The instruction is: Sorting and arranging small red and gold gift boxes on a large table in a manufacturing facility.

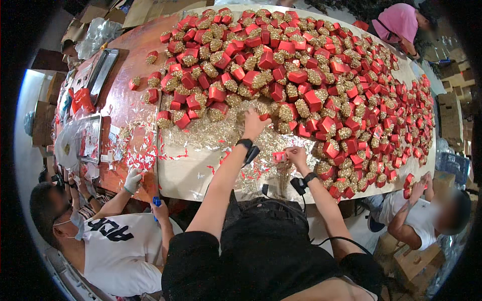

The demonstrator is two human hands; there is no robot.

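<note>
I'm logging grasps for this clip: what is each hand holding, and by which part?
The right hand pinches a small red box at its right end. The left hand reaches into the gold shredded filler; whether it grips any cannot be told.

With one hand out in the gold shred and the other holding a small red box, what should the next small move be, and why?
Probably draw the left hand back with a pinch of the loose gold shred and bring it to the small red box held by the right hand. The left hand is already reaching into the shred, while the boxes piled on the table sit among clumps of it.
</note>
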